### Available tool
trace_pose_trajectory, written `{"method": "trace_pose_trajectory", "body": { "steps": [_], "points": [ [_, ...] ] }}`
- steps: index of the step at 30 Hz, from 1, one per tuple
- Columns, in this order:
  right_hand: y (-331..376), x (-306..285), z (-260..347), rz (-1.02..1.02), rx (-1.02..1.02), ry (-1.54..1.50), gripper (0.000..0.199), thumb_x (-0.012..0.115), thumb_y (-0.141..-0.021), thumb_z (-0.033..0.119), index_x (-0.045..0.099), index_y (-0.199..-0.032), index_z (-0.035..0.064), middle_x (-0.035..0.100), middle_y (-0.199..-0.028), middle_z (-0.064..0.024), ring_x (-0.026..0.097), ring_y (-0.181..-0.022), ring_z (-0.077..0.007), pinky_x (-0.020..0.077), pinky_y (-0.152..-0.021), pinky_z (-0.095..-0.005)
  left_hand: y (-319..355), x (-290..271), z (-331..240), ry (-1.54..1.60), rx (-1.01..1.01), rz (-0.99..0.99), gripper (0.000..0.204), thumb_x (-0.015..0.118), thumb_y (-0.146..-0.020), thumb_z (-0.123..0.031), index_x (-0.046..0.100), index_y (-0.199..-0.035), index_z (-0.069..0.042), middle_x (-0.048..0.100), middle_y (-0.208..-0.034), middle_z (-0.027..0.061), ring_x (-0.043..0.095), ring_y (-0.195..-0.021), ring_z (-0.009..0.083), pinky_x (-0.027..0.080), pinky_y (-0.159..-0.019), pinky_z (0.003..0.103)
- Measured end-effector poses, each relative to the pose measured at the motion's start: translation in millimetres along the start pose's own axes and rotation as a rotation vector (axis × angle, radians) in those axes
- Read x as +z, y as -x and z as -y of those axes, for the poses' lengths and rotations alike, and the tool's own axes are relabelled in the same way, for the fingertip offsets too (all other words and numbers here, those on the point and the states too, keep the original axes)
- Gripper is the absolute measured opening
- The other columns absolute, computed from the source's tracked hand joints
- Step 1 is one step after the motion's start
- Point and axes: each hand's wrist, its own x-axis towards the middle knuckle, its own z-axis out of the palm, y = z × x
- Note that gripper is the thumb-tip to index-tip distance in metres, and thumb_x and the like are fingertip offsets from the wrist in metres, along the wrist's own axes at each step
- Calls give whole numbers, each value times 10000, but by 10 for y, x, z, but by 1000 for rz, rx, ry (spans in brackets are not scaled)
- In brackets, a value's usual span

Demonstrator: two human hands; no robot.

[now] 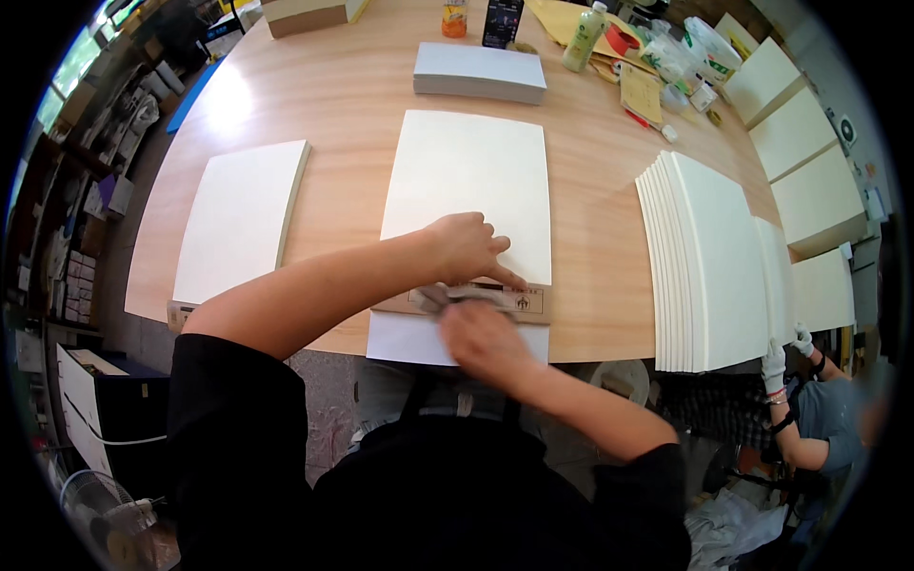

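In front of me lies a cream paper-covered block [466,181] with a brown printed strip [529,303] along its near edge. A white sheet [405,343] sticks out from under it, toward me. My left hand [468,247] rests on the block's near end. Its index finger stretches along the strip, and the other fingers are partly bent. Blurred by motion, my right hand [484,341] is closed on a crumpled grey cloth [459,297]. The cloth lies against the brown strip, below my left hand.
Another cream block [238,219] lies left; a leaning row of cream boards [700,257] stands right. Behind are a white paper stack [479,71], a bottle [584,38] and clutter. At the right, a person's gloved hands [774,366] touch the table edge.
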Motion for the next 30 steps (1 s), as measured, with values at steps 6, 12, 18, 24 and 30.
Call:
{"method": "trace_pose_trajectory", "body": {
  "steps": [6, 12, 18, 24, 30],
  "points": [
    [-215, 193, 114, -155, -127, 20, 78, 644, -793, 114, 655, -850, 62, 626, -942, -112, 628, -901, -250, 517, -774, -367, -51, 141, -50, 11, -32, -62, 935, 893, -793, -330, 404, -1536, -616, 627, -1267, 29, 682, -1115, 227, 525, -940, 359],
    [-783, 501, 456, -40, -47, -104, 77, 683, -757, 108, 677, -793, 40, 662, -797, -91, 681, -833, -250, 529, -765, -385, -3, -26, -62, 33, -14, 19, 1019, 948, -726, -353, 397, -1544, -611, 628, -1270, 20, 682, -1133, 216, 511, -970, 366],
    [-882, 571, 561, -28, 6, -131, 92, 661, -791, 117, 688, -819, 34, 663, -838, -109, 684, -874, -270, 524, -793, -393, 24, -135, -46, -7, 10, 53, 1151, 968, -657, -361, 335, -1586, -605, 648, -1175, 11, 687, -1011, 215, 511, -891, 359],
    [-310, 178, 221, -3, -58, -48, 97, 634, -820, 114, 636, -877, 35, 608, -892, -91, 612, -890, -245, 521, -786, -400, 0, 313, 17, -131, -2, -139, 1240, 981, -612, -369, 292, -1626, -558, 652, -1179, 18, 686, -1025, 216, 507, -903, 357],
    [1378, -963, -1062, 220, 309, 281, 104, 718, -811, 115, 668, -892, 72, 635, -907, -93, 649, -896, -289, 510, -778, -446, 11, -134, -130, -63, 14, -14, 1138, 935, -699, -342, 314, -1642, -483, 654, -1194, 25, 679, -1054, 230, 505, -940, 362]
  ]
}}
